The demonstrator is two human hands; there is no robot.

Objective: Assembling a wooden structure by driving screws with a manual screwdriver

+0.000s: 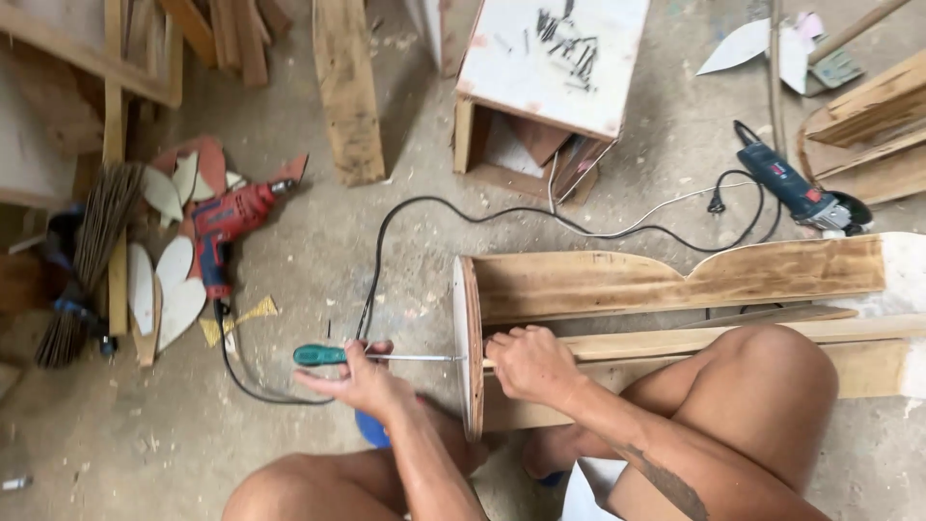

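The left hand [362, 381] is closed around a green-handled screwdriver [371, 356], its shaft lying level with the tip against the round end panel [469, 338] of a wooden piece [675, 280] lying on its side on the floor. The right hand [529, 364] is clamped on a slat [675, 340] just behind that panel, bracing it. This looks like driving a screw through the panel; the next turn calls for keeping the shaft square. Far off, a white box [555, 58] carries loose nails [567, 46] on top; left lies a red drill [224, 232]
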